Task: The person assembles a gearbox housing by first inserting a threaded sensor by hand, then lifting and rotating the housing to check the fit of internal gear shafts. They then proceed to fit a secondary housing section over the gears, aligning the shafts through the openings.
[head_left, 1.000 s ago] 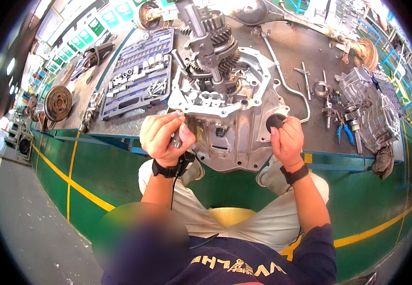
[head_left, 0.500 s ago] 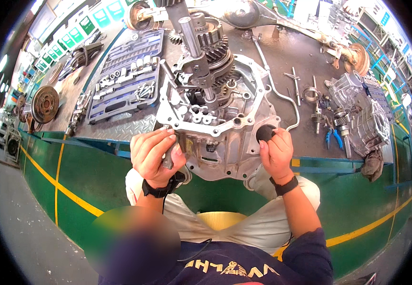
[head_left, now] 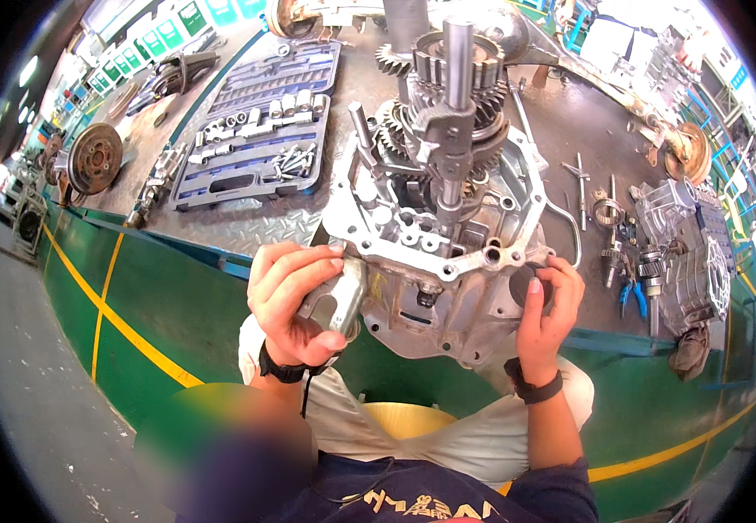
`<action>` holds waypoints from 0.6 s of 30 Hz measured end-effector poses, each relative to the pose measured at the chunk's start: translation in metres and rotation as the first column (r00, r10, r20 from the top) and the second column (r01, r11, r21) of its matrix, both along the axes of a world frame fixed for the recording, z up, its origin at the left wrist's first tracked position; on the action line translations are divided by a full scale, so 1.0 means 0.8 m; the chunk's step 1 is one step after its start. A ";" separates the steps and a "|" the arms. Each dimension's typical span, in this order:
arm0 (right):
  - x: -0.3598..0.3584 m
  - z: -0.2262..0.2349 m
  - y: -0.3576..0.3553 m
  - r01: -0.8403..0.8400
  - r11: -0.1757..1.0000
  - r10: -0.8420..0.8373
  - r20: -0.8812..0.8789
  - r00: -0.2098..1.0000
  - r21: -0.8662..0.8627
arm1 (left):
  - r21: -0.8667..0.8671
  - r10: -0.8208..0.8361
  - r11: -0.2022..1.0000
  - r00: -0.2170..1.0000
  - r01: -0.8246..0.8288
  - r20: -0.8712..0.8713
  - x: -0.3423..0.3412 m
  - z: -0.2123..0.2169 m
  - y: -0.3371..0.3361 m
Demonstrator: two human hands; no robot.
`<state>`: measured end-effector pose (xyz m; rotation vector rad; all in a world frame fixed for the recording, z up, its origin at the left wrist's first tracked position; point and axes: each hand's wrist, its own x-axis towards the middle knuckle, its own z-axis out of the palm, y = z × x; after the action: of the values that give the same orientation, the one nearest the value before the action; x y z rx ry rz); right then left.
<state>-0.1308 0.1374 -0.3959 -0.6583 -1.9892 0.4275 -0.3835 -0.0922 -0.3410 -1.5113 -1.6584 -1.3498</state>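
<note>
In front of me at the bench edge stands an aluminium gearbox housing (head_left: 474, 261), with a stack of gears (head_left: 456, 65) and a steel shaft with a shift fork (head_left: 444, 144) upright in it. My left hand (head_left: 295, 301) is closed around a grey metal piece with a curved notch (head_left: 347, 296) at the housing's left side. Whether that piece belongs to the housing, I cannot tell. On the other side, my right hand (head_left: 548, 305) grips the housing at the rim of a round dark opening (head_left: 526, 286), thumb in front of it.
A socket set case (head_left: 256, 139) lies on the workbench (head_left: 304, 205) at left, near a rusty brake disc (head_left: 95, 161). To the right are blue-handled pliers (head_left: 633, 298), a gear shaft (head_left: 651, 275) and another housing (head_left: 692, 261). An axle (head_left: 587, 74) lies across the back.
The housing and both hands appear farther right and slightly lower as the view shifts. The notched piece in my left hand has turned, showing its curved cut-out. My right hand stays at the round opening.
</note>
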 end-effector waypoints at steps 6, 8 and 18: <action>-0.006 -0.003 -0.003 0.014 0.997 -0.014 0.005 1.000 -0.082 | -0.007 -0.039 0.999 0.999 0.039 0.028 -0.001 -0.011 -0.005; -0.004 -0.004 -0.002 0.018 0.996 -0.017 0.015 1.000 -0.088 | -0.007 -0.053 0.999 0.997 0.053 0.057 0.001 -0.014 -0.006; -0.009 -0.003 -0.010 -0.010 0.986 0.008 -0.011 1.000 -0.166 | -0.029 -0.022 0.999 0.989 0.027 0.145 -0.002 -0.013 -0.013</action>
<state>-0.1381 0.1294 -0.3982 -0.7493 -1.9615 0.6057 -0.3855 -0.1028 -0.3514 -1.4864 -1.7613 -1.4842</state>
